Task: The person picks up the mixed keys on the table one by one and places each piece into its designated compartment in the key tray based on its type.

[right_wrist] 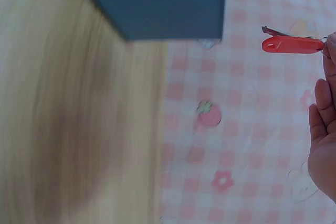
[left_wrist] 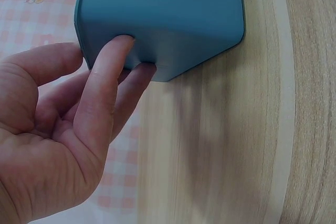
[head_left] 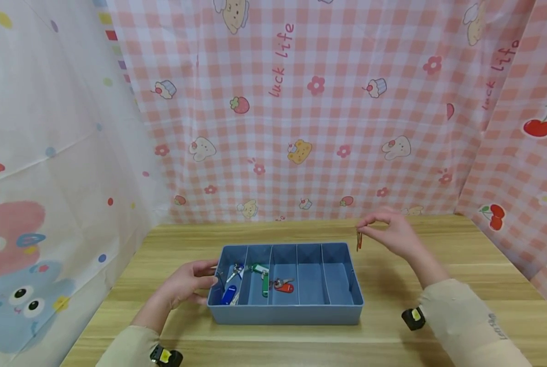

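Note:
A blue-grey divided box (head_left: 284, 314) rests on the table. My left hand (head_left: 191, 282) is at its left end; in the left wrist view, the fingertips (left_wrist: 123, 43) touch the outer end wall (left_wrist: 173, 40), fingers mostly extended. Off the box's right far corner, above the table, my right hand (head_left: 392, 234) pinches a key with a red tag (right_wrist: 291, 44) from its ring, and the tag hangs down. Inside the box, blue-tagged keys (head_left: 229, 294) lie in the leftmost compartment, green-tagged keys (head_left: 265, 283) in the second, and a red-tagged key (head_left: 284, 287) in the third.
The wooden table (head_left: 250, 346) carries the box near its middle. A pink checked cloth (head_left: 319, 117) hangs behind the table, and a white patterned cloth (head_left: 71, 127) hangs on the left. Thin dividers (head_left: 297, 275) separate the compartments.

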Action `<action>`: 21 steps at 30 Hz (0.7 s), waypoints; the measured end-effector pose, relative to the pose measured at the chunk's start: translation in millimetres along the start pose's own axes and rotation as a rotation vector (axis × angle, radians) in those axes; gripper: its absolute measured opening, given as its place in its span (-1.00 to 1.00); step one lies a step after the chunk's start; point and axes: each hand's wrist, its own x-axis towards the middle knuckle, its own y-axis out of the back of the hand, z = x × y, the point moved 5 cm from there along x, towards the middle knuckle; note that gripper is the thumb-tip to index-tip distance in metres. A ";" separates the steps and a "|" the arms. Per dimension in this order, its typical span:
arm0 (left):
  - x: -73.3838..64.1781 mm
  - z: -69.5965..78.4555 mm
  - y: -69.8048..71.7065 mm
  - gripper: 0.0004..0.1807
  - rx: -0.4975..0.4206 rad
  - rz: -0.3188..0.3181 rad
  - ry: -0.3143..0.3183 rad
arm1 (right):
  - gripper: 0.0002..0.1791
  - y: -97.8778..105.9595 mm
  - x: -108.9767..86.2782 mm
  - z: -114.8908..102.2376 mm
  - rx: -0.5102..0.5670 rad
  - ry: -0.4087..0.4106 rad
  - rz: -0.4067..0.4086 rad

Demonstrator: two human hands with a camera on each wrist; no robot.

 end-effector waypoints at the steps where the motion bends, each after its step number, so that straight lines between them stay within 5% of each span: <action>1: -0.1 -0.2 -0.1 -0.37 -0.001 0.013 0.004 | -0.95 -1.7 0.5 -4.3 0.004 0.010 0.002; 21: -0.6 1.7 -0.3 -0.39 0.018 0.054 0.033 | -0.96 -42.1 8.9 -57.6 0.147 0.104 -0.025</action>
